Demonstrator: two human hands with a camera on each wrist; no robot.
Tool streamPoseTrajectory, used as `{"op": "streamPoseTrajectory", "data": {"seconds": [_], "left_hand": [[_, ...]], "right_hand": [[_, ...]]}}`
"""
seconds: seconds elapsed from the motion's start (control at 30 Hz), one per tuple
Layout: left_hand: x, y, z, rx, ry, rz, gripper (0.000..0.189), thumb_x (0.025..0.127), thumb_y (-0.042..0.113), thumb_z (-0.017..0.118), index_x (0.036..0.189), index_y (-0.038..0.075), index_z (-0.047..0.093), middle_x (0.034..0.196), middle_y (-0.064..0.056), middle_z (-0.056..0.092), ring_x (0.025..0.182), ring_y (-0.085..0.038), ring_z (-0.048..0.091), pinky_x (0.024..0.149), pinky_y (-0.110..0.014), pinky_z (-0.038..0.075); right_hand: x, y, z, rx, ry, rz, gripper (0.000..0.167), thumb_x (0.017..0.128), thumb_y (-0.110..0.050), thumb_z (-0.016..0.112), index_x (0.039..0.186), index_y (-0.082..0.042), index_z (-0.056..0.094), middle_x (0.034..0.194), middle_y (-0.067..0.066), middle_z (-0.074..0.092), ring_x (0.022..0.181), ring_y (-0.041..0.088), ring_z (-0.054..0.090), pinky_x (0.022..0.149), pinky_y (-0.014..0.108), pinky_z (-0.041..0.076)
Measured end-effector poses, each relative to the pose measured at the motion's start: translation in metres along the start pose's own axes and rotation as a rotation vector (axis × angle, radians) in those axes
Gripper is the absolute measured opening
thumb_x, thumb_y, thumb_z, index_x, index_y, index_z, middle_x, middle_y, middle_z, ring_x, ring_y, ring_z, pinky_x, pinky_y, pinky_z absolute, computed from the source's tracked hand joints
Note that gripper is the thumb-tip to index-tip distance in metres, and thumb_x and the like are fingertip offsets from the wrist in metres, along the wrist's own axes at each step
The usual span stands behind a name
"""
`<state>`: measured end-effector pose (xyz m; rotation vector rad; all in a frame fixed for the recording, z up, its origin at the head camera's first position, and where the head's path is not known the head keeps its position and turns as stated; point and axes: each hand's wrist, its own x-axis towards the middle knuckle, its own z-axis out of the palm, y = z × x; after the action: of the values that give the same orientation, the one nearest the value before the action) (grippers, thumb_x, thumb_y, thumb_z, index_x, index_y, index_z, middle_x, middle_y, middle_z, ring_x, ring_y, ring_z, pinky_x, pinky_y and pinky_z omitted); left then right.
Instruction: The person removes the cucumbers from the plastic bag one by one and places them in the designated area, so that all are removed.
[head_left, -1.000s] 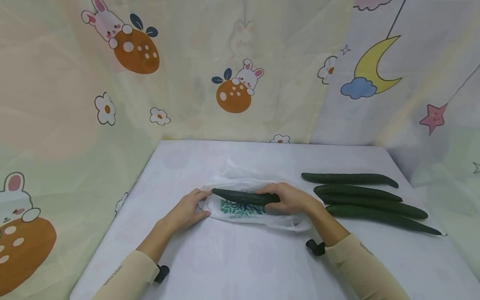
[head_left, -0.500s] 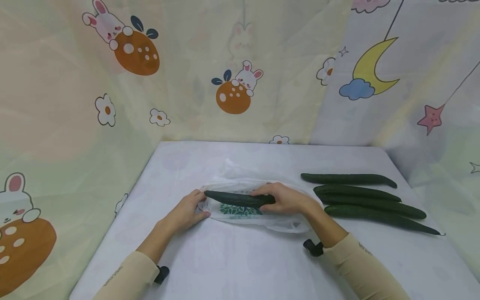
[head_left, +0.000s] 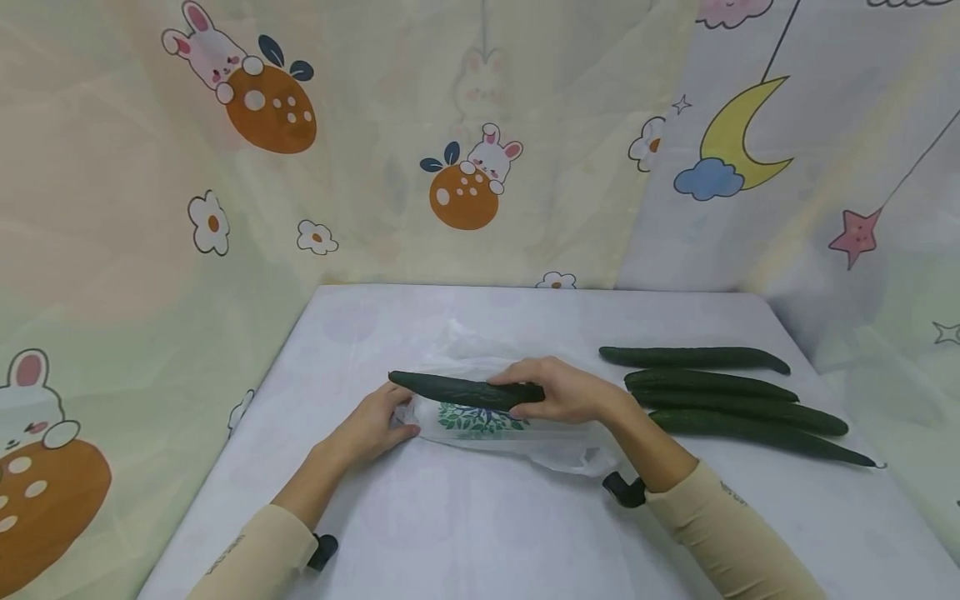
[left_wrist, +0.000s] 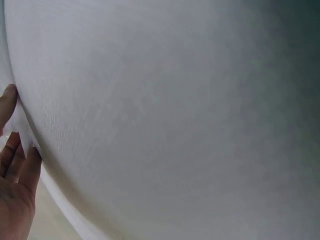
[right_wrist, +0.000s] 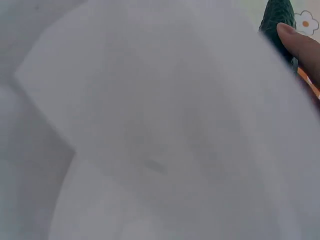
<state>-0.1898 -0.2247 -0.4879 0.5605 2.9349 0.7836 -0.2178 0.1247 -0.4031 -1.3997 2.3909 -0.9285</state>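
My right hand (head_left: 562, 390) grips a dark green cucumber (head_left: 442, 387) by its right part, holding it lengthwise over a white plastic bag (head_left: 555, 446). The bag lies crumpled on the table with a green tree print showing under the cucumber. My left hand (head_left: 375, 423) holds the left end of the bag, thumb nearer me, and the cucumber's tip overlaps its fingertips. In the left wrist view, bag film (left_wrist: 22, 125) runs between thumb and fingers. White film fills most of the right wrist view, with the thumb (right_wrist: 302, 47) on the cucumber (right_wrist: 277, 20) at the upper right.
Several more cucumbers (head_left: 693, 358) lie side by side on the right of the white-covered table (head_left: 480, 533), pointing toward the right edge. A patterned cloth backdrop (head_left: 375, 167) rises behind the table and along both sides.
My right hand has carried the cucumber to the left and raised it a little, so its tip now reaches over the left fingertips. The left hand stays at the bag's end.
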Motion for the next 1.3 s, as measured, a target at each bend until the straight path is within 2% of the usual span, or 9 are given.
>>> {"op": "streamPoseTrajectory", "data": {"seconds": [0.17, 0.3, 0.5, 0.63, 0.87, 1.1, 1.3], "left_hand": [[0.0, 0.001, 0.001, 0.008, 0.004, -0.013, 0.071, 0.087, 0.026, 0.084, 0.15, 0.022, 0.052, 0.149, -0.004, 0.053, 0.14, -0.03, 0.051, 0.113, -0.05, 0.042], [0.002, 0.002, 0.001, 0.018, 0.014, 0.003, 0.071, 0.086, 0.024, 0.086, 0.149, 0.022, 0.053, 0.15, -0.003, 0.052, 0.141, -0.03, 0.05, 0.114, -0.049, 0.041], [0.002, 0.001, 0.001, 0.032, 0.014, -0.029, 0.071, 0.084, 0.026, 0.087, 0.147, 0.018, 0.054, 0.147, -0.006, 0.056, 0.14, -0.03, 0.05, 0.115, -0.051, 0.04], [0.003, 0.0, 0.001, 0.035, 0.018, -0.01, 0.071, 0.084, 0.027, 0.087, 0.147, 0.017, 0.054, 0.148, -0.007, 0.055, 0.14, -0.031, 0.05, 0.115, -0.051, 0.04], [0.004, -0.003, 0.002, 0.02, 0.012, 0.033, 0.072, 0.086, 0.028, 0.085, 0.149, 0.017, 0.052, 0.152, -0.007, 0.051, 0.142, -0.031, 0.048, 0.115, -0.051, 0.039], [0.003, -0.004, 0.002, 0.023, -0.008, 0.029, 0.072, 0.087, 0.026, 0.084, 0.151, 0.016, 0.051, 0.136, -0.008, 0.059, 0.121, -0.024, 0.059, 0.107, -0.048, 0.048], [0.001, -0.004, -0.001, 0.01, -0.009, 0.03, 0.072, 0.088, 0.024, 0.084, 0.151, 0.015, 0.051, 0.133, -0.009, 0.06, 0.116, -0.024, 0.06, 0.106, -0.049, 0.049]], "right_hand": [[0.002, -0.011, -0.005, -0.015, 0.011, -0.048, 0.054, 0.092, -0.01, 0.077, 0.143, -0.013, 0.06, 0.143, 0.002, 0.062, 0.133, 0.021, 0.058, 0.109, 0.043, 0.048], [0.002, -0.018, -0.008, -0.029, 0.03, -0.067, 0.055, 0.092, -0.012, 0.078, 0.144, -0.015, 0.06, 0.143, 0.0, 0.062, 0.131, 0.019, 0.058, 0.108, 0.042, 0.049], [0.004, -0.028, -0.014, -0.048, 0.033, -0.119, 0.054, 0.093, -0.017, 0.078, 0.144, -0.017, 0.06, 0.142, -0.002, 0.063, 0.13, 0.016, 0.059, 0.106, 0.039, 0.05], [0.004, -0.035, -0.019, -0.057, 0.041, -0.151, 0.053, 0.094, -0.02, 0.077, 0.144, -0.015, 0.06, 0.142, -0.001, 0.063, 0.127, 0.016, 0.06, 0.104, 0.037, 0.052], [0.005, -0.053, -0.032, -0.064, 0.083, -0.205, 0.053, 0.092, -0.014, 0.079, 0.142, -0.015, 0.061, 0.135, -0.003, 0.066, 0.12, 0.012, 0.061, 0.101, 0.034, 0.053], [0.001, -0.063, -0.054, -0.067, 0.112, -0.25, 0.053, 0.091, -0.013, 0.079, 0.141, -0.013, 0.062, 0.136, -0.002, 0.065, 0.124, 0.013, 0.06, 0.104, 0.034, 0.052], [-0.006, -0.06, -0.065, -0.099, 0.128, -0.237, 0.054, 0.09, -0.007, 0.079, 0.141, -0.012, 0.061, 0.137, 0.0, 0.065, 0.127, 0.017, 0.059, 0.105, 0.035, 0.051]]}}
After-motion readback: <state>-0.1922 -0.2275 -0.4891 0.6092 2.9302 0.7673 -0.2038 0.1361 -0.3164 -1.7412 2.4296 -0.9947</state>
